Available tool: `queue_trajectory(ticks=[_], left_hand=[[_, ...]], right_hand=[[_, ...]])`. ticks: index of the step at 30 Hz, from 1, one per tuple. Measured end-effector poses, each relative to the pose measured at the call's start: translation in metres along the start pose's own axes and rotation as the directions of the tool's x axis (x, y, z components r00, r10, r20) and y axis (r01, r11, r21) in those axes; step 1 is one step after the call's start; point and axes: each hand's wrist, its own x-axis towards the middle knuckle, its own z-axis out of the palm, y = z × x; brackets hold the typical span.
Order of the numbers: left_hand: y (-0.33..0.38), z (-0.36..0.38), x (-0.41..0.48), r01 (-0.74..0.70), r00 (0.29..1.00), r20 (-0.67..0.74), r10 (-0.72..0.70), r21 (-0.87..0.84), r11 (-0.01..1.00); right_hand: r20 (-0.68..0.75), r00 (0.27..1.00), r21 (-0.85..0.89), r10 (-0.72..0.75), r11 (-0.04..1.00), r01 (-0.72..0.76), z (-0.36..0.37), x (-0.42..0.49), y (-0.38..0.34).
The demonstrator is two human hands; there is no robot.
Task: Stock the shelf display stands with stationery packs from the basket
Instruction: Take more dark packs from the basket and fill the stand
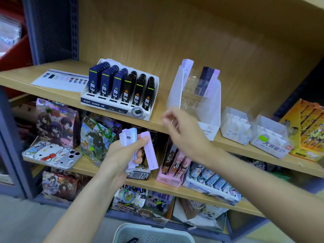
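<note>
Wood shelf (pixel 73 95), top tier of a unit with blue metal uprights; contents as follows.

- Card tray (pixel 115 104), centre left of the frame: six rows of upright lead cases, three dark blue, three black, all full.
- Leaflet (pixel 59 78), flat on the shelf just left of the tray.
- Clear stand (pixel 177 88) with white side walls, centre right: one pale pack (pixel 186 67) upright at its back left, a dark pack (pixel 205 79) and a lilac pack (pixel 213 81) side by side at its back right; front slots hold nothing that can be made out.
- Two small clear boxes (pixel 235 125), (pixel 270 137) to the right of the stand, then a yellow carton (pixel 306 127) at the right edge.

Left hand (pixel 119 155), lower centre, in front of the second tier: fingers and thumb curled round a fanned bundle of pastel packs (pixel 149 153), white and lilac, held on end.

Right hand (pixel 184 132), just below and in front of the stand: blurred, fingers loosely bent and apart, not touching the stand or the bundle.

Basket (pixel 150 227), pale plastic, at the bottom edge of the frame below both arms; contents mostly out of view.

Lower tiers: cartoon-printed bags and boxes, a cat-print phone case (pixel 52 155) at left.
</note>
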Motion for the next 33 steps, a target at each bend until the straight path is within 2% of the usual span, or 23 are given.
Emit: queue_trajectory(ticks=[2, 3, 9, 14, 17, 20, 23, 25, 29, 33], left_hand=[[0.0, 0.001, -0.002, -0.012, 1.0, -0.016, 0.012, -0.002, 1.0], [0.0, 0.001, -0.003, -0.019, 1.0, -0.023, 0.019, 0.0, 1.0], [0.0, 0.002, -0.011, -0.052, 0.998, -0.025, 0.055, 0.086, 0.995], [0.006, 0.014, -0.022, -0.011, 0.998, 0.065, 0.003, 0.114, 0.993], [0.013, 0.027, -0.024, 0.052, 0.997, 0.053, -0.053, 0.028, 0.998], [0.021, 0.042, -0.026, 0.061, 0.993, 0.105, -0.058, -0.025, 0.998], [0.031, 0.059, -0.027, 0.024, 0.985, 0.17, -0.014, -0.058, 0.998], [0.038, 0.071, -0.027, -0.011, 0.978, 0.207, 0.027, -0.077, 0.997], [0.052, 0.089, -0.025, -0.086, 0.967, 0.237, 0.096, -0.054, 0.995], [0.061, 0.099, -0.021, -0.131, 0.967, 0.216, 0.138, -0.043, 0.99]], right_hand=[[0.217, 0.968, 0.09, 0.124, 0.985, -0.146, 0.014, -0.017, -0.005], [0.277, 0.947, 0.135, 0.16, 0.97, -0.204, 0.02, -0.023, -0.007], [0.282, 0.925, 0.243, 0.255, 0.914, -0.326, 0.024, -0.025, -0.01], [0.303, 0.925, 0.218, 0.232, 0.927, -0.304, 0.003, -0.031, -0.01], [0.191, 0.949, 0.23, 0.252, 0.928, -0.293, -0.029, -0.029, -0.002], [-0.068, 0.966, 0.276, 0.249, 0.935, -0.222, -0.063, -0.016, 0.014], [-0.337, 0.895, 0.292, 0.292, 0.936, -0.196, -0.094, 0.009, 0.033], [-0.468, 0.837, 0.257, 0.284, 0.95, -0.178, -0.109, 0.026, 0.044], [-0.559, 0.793, 0.208, 0.245, 0.966, -0.151, -0.125, 0.056, 0.06], [-0.518, 0.825, 0.101, 0.225, 0.974, -0.203, -0.131, 0.078, 0.071]])
